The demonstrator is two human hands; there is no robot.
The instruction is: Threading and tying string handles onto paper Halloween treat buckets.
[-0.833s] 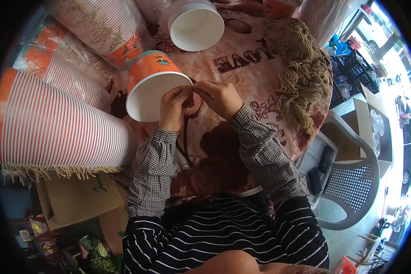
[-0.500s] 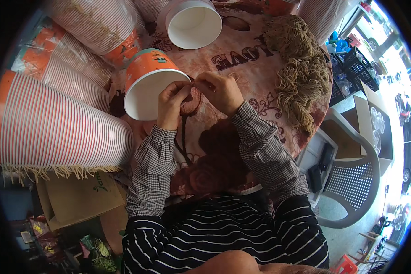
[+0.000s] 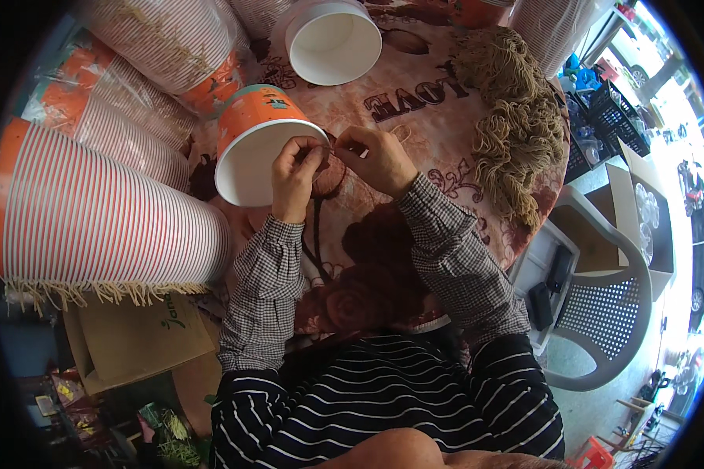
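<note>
- Head view, looking down on a round table w/ a floral brown-pink cloth point(image 3: 383, 258).
- Left hand point(image 3: 293, 176): fingers curled in, tips pinched on the near rim of an orange paper cup point(image 3: 262, 144). Looks like it grips a thin bit of twine at the rim; strand too fine to be sure.
- Right hand point(image 3: 375, 160): also curled, thumb & forefinger pinched together just beside the left fingertips, right at the cup rim. Holds the same thin strand, as far as I can tell. Hands touch or nearly touch.
- Cup lies tilted on its side, white inside facing the person, mouth toward lower left, orange wall w/ teal band up top. It sits centre-left on the table, between the hands & the cup stacks.
- Second cup point(image 3: 332, 39), white inside, upright-ish at the far edge of the table, well apart from the hands.
- Pile of tan twine point(image 3: 516, 125) on the right part of the table, loose strands hanging over the edge.
- Big stack of nested striped cups point(image 3: 94, 215) lying sideways at left, twine fringe dangling under it. More wrapped stacks point(image 3: 145, 62) behind, upper left.
- Both forearms in checked sleeves, striped top below.
- Grey plastic chair point(image 3: 602, 313) at right, beside the table. Cardboard box point(image 3: 133, 336) lower left, under the stack.
</note>
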